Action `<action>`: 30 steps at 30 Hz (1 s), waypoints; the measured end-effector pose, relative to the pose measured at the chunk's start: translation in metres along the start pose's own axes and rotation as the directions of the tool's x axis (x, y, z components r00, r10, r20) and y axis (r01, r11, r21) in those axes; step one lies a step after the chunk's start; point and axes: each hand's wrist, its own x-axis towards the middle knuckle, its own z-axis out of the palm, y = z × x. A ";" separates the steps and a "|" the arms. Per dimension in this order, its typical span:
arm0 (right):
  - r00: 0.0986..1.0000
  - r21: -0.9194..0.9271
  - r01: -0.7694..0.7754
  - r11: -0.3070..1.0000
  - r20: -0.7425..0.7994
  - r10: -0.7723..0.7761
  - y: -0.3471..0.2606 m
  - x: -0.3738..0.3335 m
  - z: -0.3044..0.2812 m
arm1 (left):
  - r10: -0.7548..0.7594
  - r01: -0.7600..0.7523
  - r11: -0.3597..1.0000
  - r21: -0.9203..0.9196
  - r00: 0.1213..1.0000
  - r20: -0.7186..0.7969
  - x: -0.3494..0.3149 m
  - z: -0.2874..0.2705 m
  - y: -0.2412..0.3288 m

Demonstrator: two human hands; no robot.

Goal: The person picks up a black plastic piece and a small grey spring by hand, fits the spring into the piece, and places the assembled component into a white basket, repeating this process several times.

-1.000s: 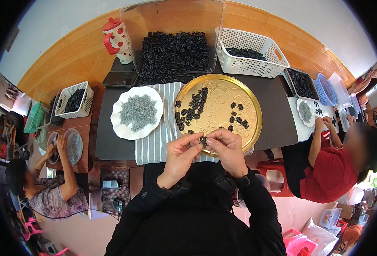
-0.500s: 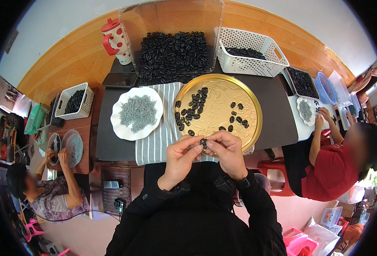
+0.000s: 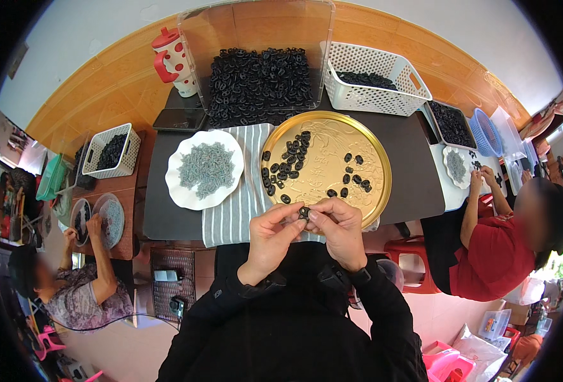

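Black in colour, the small part (image 3: 304, 212) I monitor lies pinched between the fingertips of the left hand (image 3: 266, 242) and right hand (image 3: 341, 235), neither nearer, at the round gold tray (image 3: 323, 181)'s near edge, its long axis unresolvable.

The small black piece (image 3: 304, 214) between your left hand (image 3: 267, 240) and right hand (image 3: 340, 234) looks like smooth plastic. Just beyond your hands, the tray (image 3: 325, 170) shines like polished metal, its gold bottom embossed. Beyond your left hand, to its left, the plate (image 3: 181, 192) is glossy and smooth, the striped cloth (image 3: 225, 224) matt. Farther ahead of your right hand, the basket (image 3: 378, 102) is perforated plastic.
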 end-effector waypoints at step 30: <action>0.983 -0.083 0.118 0.989 0.153 -0.105 -0.006 0.001 -0.001 | -0.012 0.012 0.999 -0.039 1.000 -0.012 -0.003 -0.002 0.005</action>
